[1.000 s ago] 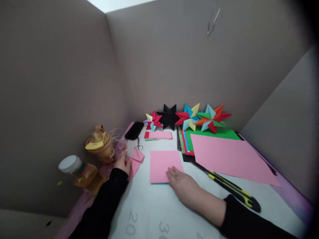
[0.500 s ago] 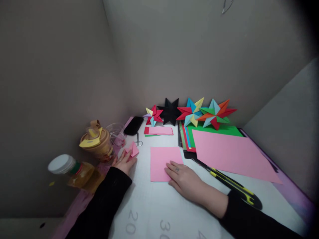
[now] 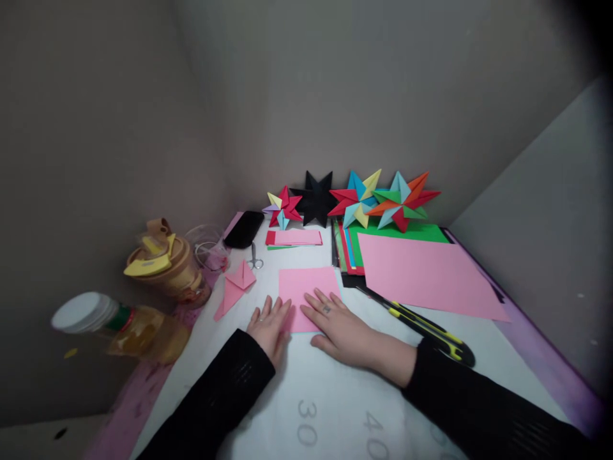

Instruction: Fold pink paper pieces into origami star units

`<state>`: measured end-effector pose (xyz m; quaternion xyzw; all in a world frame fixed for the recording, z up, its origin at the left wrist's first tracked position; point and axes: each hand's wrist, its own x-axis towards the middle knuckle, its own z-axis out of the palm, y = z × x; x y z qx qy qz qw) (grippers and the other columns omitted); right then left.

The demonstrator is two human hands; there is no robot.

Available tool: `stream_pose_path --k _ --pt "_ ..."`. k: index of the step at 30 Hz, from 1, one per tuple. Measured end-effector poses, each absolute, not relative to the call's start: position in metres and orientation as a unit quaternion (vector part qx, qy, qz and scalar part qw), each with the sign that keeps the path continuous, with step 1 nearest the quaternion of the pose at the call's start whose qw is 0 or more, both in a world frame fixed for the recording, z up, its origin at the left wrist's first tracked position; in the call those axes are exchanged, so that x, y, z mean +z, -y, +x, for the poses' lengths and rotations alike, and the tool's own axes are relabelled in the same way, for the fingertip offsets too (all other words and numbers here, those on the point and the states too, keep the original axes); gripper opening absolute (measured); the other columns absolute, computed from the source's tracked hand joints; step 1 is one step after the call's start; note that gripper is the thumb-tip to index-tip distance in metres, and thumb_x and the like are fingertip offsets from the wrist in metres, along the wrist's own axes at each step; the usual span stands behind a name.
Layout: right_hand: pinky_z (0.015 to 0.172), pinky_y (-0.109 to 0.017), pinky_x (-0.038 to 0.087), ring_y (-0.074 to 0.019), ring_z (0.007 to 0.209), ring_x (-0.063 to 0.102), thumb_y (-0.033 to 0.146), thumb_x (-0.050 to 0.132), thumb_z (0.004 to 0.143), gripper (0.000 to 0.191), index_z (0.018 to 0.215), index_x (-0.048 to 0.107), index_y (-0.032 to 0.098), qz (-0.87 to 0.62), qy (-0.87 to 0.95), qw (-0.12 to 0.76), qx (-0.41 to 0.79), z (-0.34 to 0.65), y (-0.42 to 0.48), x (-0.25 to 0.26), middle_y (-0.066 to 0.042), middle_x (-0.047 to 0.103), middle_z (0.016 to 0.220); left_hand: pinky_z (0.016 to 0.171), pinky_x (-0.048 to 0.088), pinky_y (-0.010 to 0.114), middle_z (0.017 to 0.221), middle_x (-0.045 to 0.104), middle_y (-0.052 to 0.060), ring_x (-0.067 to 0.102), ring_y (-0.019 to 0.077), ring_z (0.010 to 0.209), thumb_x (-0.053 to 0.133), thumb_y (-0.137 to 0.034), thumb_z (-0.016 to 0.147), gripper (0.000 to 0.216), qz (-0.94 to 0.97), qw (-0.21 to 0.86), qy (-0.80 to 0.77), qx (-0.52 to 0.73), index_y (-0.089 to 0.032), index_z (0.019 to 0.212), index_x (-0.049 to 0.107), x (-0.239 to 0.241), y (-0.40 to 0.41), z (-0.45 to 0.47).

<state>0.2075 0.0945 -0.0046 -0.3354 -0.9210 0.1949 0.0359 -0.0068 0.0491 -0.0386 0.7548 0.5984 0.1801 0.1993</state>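
A square of pink paper lies flat on the white mat, with a thin light-blue edge showing beneath it. My right hand rests on its right half, fingers stretched out. At the paper's lower left corner is my left hand, fingers extended, the tips touching or just over its edge. Left of that hand lies a folded pink paper piece with a pointed tail, apart from my fingers. Neither hand grasps anything.
Four-colour and black paper stars lean along the back wall. Pink strips, a phone and small scissors lie behind. A utility knife and large pink sheet are right; a lidded cup and bottle left.
My left hand has left the folded pink piece and moved right to the pink square. My right hand stays on the square. The view has shifted slightly.
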Motion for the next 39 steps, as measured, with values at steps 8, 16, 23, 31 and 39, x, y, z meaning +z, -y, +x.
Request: stream_pose_path --k 8,16,23,31,39 --pt "0.106 -0.050 0.010 -0.0286 0.134 0.006 0.038 0.045 0.083 0.061 0.138 0.024 0.022 -0.333 0.922 0.029 0.196 0.207 -0.095 -0.004 -0.010 0.017 0.145 0.103 0.016 0.053 0.142 0.026 0.012 0.007 0.0311 0.133 0.050 -0.021 0.073 0.067 0.763 0.196 -0.601 0.134 -0.021 0.137 0.028 -0.031 -0.047 -0.005" --pt "0.106 -0.051 0.010 -0.0291 0.134 0.005 0.038 0.045 0.083 0.062 0.138 0.022 0.023 -0.334 0.922 0.020 0.196 0.207 -0.095 -0.004 -0.010 0.015 0.146 0.102 0.017 0.054 0.144 0.018 0.013 0.004 0.0330 0.132 0.051 -0.026 0.074 0.071 0.770 0.211 -0.593 0.109 -0.021 0.139 0.021 -0.026 -0.047 -0.004" --pt "0.105 -0.051 0.010 -0.0293 0.134 0.005 0.037 0.045 0.083 0.062 0.138 0.022 0.021 -0.331 0.922 0.016 0.199 0.207 -0.095 -0.002 -0.011 0.015 0.146 0.099 0.019 0.057 0.145 0.010 0.016 0.000 0.0360 0.131 0.054 -0.028 0.074 0.070 0.786 0.187 -0.578 0.112 -0.021 0.138 0.024 -0.018 -0.040 0.001" --pt "0.106 -0.050 0.013 -0.0283 0.133 0.010 0.036 0.049 0.081 0.062 0.136 0.028 0.019 -0.338 0.911 0.062 0.227 0.207 -0.094 -0.006 -0.011 0.023 0.143 0.101 0.020 0.055 0.147 0.005 0.011 0.001 0.0333 0.132 0.052 -0.031 0.078 0.061 0.809 0.217 -0.516 0.178 -0.025 0.135 0.030 -0.006 -0.036 0.004" --pt "0.092 -0.040 0.040 -0.0225 0.113 0.048 0.026 0.051 0.079 0.049 0.125 0.036 0.017 -0.386 0.802 0.261 0.373 0.205 -0.091 -0.007 -0.014 0.049 0.123 0.105 0.025 0.042 0.145 0.017 0.009 0.018 0.0252 0.132 0.050 -0.027 0.079 0.061 0.813 0.288 -0.434 0.259 -0.020 0.136 0.029 0.000 -0.032 0.009"
